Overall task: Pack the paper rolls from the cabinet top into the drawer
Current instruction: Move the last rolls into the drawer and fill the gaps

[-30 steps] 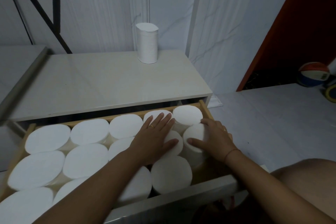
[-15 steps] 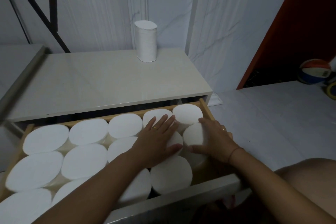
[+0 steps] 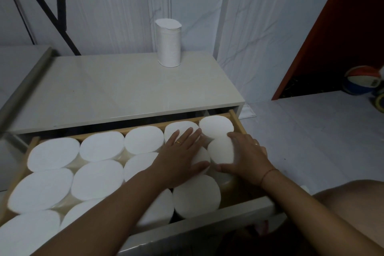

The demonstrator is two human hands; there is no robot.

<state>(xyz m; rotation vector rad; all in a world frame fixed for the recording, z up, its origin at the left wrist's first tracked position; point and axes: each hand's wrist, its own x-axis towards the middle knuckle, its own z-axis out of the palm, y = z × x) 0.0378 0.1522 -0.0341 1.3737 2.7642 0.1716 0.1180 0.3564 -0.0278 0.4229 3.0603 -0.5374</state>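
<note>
The open wooden drawer (image 3: 235, 119) holds several white paper rolls standing on end in rows. My left hand (image 3: 182, 154) lies flat with straight fingers on the tops of rolls in the right half. My right hand (image 3: 246, 157) curls around a roll (image 3: 221, 151) near the drawer's right side, thumb at its front, fingers behind it. That roll sits slightly higher than its neighbours. One more white roll (image 3: 168, 44) stands upright at the back of the cabinet top (image 3: 108, 91), against the wall.
A grey marble wall rises behind the cabinet. A red panel (image 3: 340, 27) stands at the right, with a coloured ball (image 3: 360, 83) on the floor beside it. My bare knee (image 3: 353, 203) is at the lower right, near the drawer front (image 3: 207, 224).
Both hands have stayed on the rolls at the drawer's right end. The right hand has shifted slightly around the roll it grips; the view has tilted a little.
</note>
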